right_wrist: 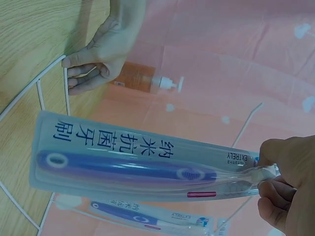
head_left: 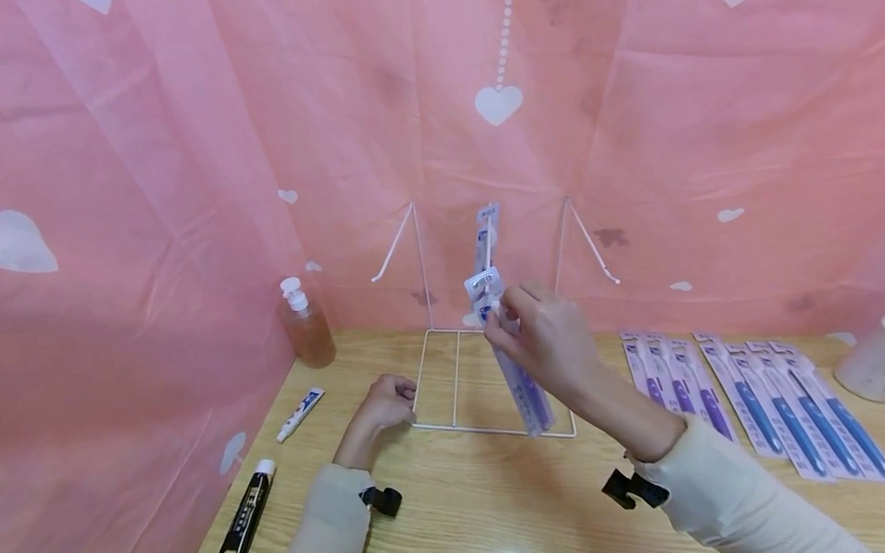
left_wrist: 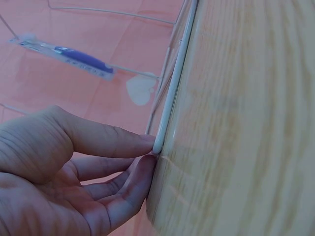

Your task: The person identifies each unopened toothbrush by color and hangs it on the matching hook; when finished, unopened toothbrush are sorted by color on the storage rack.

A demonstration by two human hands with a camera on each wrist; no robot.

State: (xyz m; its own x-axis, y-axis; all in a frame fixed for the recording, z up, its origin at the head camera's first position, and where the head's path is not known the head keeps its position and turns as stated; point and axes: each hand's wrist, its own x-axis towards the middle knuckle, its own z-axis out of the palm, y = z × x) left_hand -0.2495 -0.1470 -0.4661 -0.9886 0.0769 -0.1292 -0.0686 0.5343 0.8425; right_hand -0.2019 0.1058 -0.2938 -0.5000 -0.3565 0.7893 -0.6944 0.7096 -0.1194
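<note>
Your right hand [head_left: 554, 337] pinches a packaged toothbrush [head_left: 519, 389]; your left hand [head_left: 384, 403] pinches a corner of the wire rack [head_left: 457, 379].
From your left hand, the rack's front edge [head_left: 488, 429] runs right. Outer prongs [head_left: 591, 238] stand apart, either side of your right hand; bench [head_left: 455, 510] surface spreads nearer you, between both hands.

Left hand [head_left: 381, 403] sits low, thumb [left_wrist: 106, 140] and fingers [left_wrist: 130, 184] pinching. Right hand [head_left: 551, 333] higher, also pinching; right forearm [head_left: 638, 417] slants inward.

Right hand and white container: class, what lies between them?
In the head view, packaged toothbrushes, purple then blue, lie between the right hand and the white container.
</note>
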